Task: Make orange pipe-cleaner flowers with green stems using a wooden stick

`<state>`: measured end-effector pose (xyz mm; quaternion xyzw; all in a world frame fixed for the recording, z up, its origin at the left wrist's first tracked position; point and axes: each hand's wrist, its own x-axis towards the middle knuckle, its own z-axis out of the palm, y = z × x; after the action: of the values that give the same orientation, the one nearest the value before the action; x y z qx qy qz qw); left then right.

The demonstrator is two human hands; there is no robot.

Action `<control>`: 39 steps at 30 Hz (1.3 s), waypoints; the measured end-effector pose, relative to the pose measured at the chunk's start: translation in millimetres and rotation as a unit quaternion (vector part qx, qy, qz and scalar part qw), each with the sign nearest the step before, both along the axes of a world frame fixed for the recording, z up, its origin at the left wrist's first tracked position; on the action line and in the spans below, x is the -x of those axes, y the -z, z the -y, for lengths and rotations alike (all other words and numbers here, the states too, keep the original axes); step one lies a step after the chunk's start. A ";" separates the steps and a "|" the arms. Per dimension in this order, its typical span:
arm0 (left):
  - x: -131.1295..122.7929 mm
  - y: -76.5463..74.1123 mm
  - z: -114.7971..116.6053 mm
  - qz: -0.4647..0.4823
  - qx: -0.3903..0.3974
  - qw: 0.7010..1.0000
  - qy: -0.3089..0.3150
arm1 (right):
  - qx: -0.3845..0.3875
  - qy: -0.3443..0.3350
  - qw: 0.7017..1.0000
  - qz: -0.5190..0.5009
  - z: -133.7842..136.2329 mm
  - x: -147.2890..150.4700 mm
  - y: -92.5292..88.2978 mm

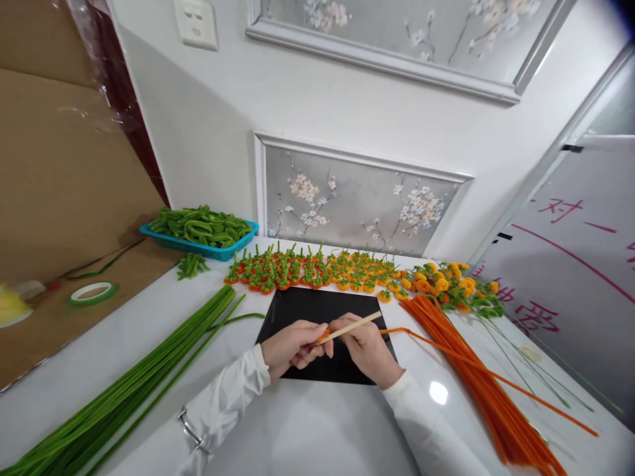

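My left hand (296,345) is closed, its fingertips pinching the lower end of a flat pale wooden stick (353,324) where a bit of orange shows. Closed too, my right hand (368,349) grips an orange pipe cleaner (461,360), whose long free end trails right across the table. The stick slants up in front of the right hand's fingers. How the pipe cleaner meets the stick is mostly hidden by fingers. Both hands are above a black mat (317,370).
Green pipe cleaners (149,377) lie at left, an orange bundle (476,390) at right. Small orange pumpkin-like pieces (278,271) with green stems line the back, beside yellow-orange flowers (441,284). A blue tray (223,252) holds green pieces. Green tape (93,293) lies on cardboard.
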<state>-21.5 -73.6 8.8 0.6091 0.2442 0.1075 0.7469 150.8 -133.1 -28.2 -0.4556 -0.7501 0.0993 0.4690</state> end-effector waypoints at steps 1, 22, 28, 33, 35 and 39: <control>0.4 -1.8 1.0 0.004 0.013 1.000 0.000 | -0.003 0.003 1.000 0.002 0.2 -0.1 0.3; -7.1 13.7 -0.5 -0.063 -0.436 0.877 -0.194 | 0.021 0.075 0.981 0.179 9.2 9.4 -4.0; -8.4 14.0 0.3 -0.088 -0.472 0.859 -0.176 | 0.018 0.079 0.971 0.223 11.2 11.2 -2.2; -7.3 16.3 -1.0 -0.110 -0.482 0.856 -0.150 | -0.021 0.089 0.961 0.259 12.8 13.3 -0.4; -6.3 16.6 -1.5 -0.111 -0.488 0.854 -0.143 | -0.037 0.094 0.958 0.268 13.5 13.0 -2.1; -4.6 15.3 -1.9 -0.120 -0.507 0.844 -0.130 | -0.061 0.126 0.948 0.285 14.7 11.2 -8.2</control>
<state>-16.9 -71.7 -6.4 0.8738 0.3203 0.2381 0.2778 139.6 -147.8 -20.0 -0.5260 -0.7937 -0.1407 0.2714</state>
